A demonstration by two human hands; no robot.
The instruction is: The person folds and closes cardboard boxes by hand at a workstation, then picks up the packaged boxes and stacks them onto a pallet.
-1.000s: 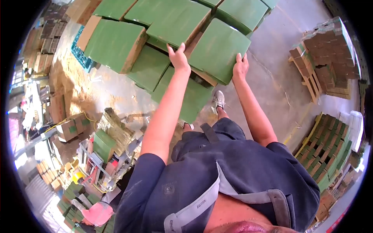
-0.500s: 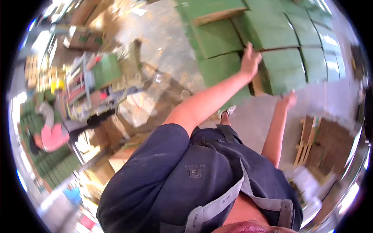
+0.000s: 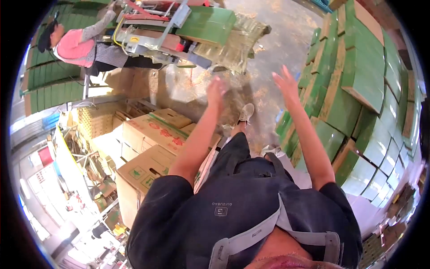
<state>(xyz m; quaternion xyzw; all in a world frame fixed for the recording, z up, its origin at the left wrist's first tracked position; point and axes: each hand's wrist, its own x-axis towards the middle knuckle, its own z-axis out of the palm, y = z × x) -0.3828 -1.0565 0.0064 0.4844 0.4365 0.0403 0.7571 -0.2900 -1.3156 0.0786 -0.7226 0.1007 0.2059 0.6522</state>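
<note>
Both hands are raised in front of me and hold nothing. My left hand [image 3: 217,93] is blurred, above the floor, with the machine's wrapped end beyond it; its fingers are smeared by motion. My right hand [image 3: 286,85] has its fingers spread and is nearest to the stacked green boxes [image 3: 333,136] on the right, without touching them. On the machine [image 3: 154,38] at the top lies a green box [image 3: 205,24], beyond my left hand.
Brown cartons [image 3: 150,168] stand close on my left. A person in a pink vest [image 3: 76,47] is beside the machine at the upper left, near more green boxes [image 3: 56,96]. Debris litters the concrete floor [image 3: 264,87].
My hands have come away from the green box at the stack. The view has swung left, so the stack now shows on the right and the machine and cartons are closer.
</note>
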